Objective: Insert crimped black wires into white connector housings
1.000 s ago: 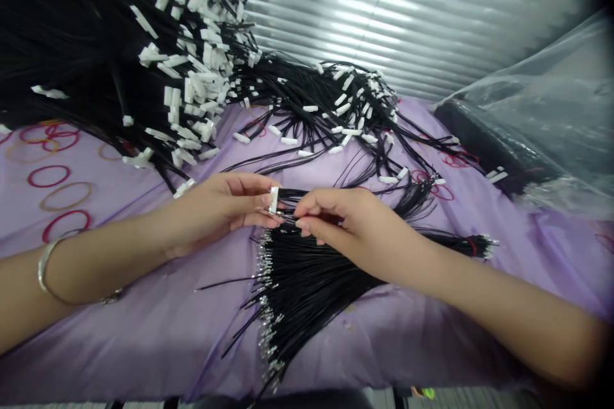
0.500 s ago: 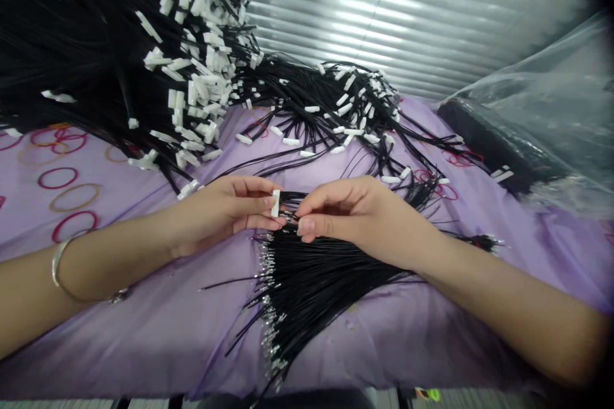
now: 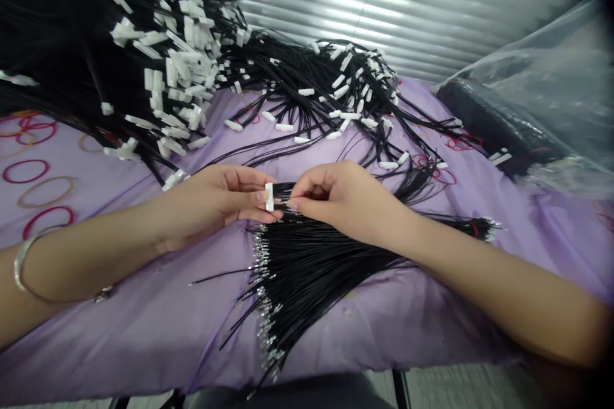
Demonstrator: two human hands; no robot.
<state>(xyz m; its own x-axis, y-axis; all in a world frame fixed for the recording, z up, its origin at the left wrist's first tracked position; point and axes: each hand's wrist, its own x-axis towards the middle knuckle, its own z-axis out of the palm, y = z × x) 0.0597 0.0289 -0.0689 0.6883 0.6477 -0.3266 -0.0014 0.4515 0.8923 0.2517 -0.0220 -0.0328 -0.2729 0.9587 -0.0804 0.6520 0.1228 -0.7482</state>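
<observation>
Between the thumb and fingers of my left hand (image 3: 235,195) is a white plastic connector housing (image 3: 269,197), with several black wires running out of its right side. My right hand (image 3: 336,195) pinches a thin black wire (image 3: 284,203) close to the housing; its tip points at the housing's right side. Whether the tip has entered a slot is too small to tell. Below both hands a fanned bundle of black wires (image 3: 316,275) lies on the purple cloth, its silvery crimped terminals (image 3: 263,307) facing left.
A big heap of black cables with white connectors (image 3: 187,70) rises at the left. More such cables (image 3: 297,89) lie behind my hands. Red and yellow rubber bands (image 3: 45,193) are scattered on the purple cloth (image 3: 158,326). At the right stands a clear plastic bag (image 3: 551,96).
My right hand has come closer to the housing, bringing the wire tip up to it. The whole scene has shifted slightly left and up in view.
</observation>
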